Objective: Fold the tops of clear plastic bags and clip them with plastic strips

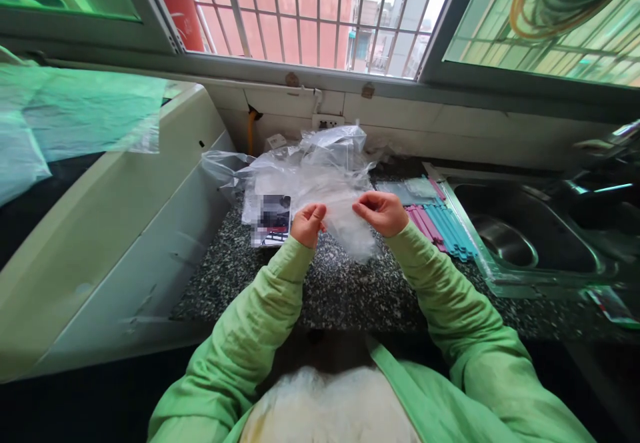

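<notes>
Between my two hands stretches a thin clear plastic bag (pixel 345 226), its lower end hanging over the speckled dark countertop (pixel 360 303). My left hand (pixel 308 225) is closed, thumb pressed against the curled fingers at the bag's left edge. With thumb and forefinger pinched, my right hand (pixel 384 213) grips the opposite edge. Just beyond them lies a crumpled heap of clear plastic bags (pixel 330 146). Left of my left hand is a flat rectangular item with a partly blurred dark picture (pixel 276 213). Near my right hand lie pink strips (pixel 425 226) and teal strips (pixel 454 233).
A metal sink (pixel 483 256) is set into the counter on the right. Some phone-like object (pixel 613 306) rests at its front edge. A large cream appliance (pixel 165 143), partly draped with plastic sheeting (pixel 90 109), stands left. Behind the counter are a wall socket (pixel 328 123) and a barred window.
</notes>
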The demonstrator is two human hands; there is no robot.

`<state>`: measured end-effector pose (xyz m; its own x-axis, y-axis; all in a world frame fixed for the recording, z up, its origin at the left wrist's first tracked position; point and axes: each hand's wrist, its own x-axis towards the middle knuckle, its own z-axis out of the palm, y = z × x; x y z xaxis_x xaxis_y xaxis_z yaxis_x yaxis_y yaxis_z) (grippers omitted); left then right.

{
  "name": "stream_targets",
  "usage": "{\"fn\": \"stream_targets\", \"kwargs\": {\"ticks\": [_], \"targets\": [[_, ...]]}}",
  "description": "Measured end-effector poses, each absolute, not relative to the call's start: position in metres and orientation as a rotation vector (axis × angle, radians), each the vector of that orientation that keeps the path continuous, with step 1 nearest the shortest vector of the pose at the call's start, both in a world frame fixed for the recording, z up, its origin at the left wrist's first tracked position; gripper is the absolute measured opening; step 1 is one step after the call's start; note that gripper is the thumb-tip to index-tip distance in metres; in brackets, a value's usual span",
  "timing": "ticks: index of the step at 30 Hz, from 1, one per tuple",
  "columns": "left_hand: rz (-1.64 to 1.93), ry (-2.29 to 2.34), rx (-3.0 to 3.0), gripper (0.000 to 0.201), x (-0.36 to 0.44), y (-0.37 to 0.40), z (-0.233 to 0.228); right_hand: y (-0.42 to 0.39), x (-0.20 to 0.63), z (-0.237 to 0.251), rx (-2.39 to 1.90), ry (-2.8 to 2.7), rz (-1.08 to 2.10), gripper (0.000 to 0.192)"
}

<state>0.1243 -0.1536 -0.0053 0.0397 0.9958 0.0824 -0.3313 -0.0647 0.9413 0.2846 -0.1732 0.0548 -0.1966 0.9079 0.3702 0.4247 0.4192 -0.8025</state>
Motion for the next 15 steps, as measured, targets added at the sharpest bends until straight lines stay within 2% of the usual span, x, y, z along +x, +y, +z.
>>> {"fn": "stream_targets", "kwargs": {"ticks": [8, 15], "targets": [[1.402, 0.917, 1.192, 0.047, 0.1260, -0.1580, -0.0049, -0.1776, 0.2817, 0.0597, -1.139, -1.701, 0.735, 0.030], [1.361, 0.812, 1.060, 0.045, 0.1247, -0.1579, -0.0033, -0.1734, 0.2812, 0.0562, -1.134, -1.676, 0.864, 0.037]]}}
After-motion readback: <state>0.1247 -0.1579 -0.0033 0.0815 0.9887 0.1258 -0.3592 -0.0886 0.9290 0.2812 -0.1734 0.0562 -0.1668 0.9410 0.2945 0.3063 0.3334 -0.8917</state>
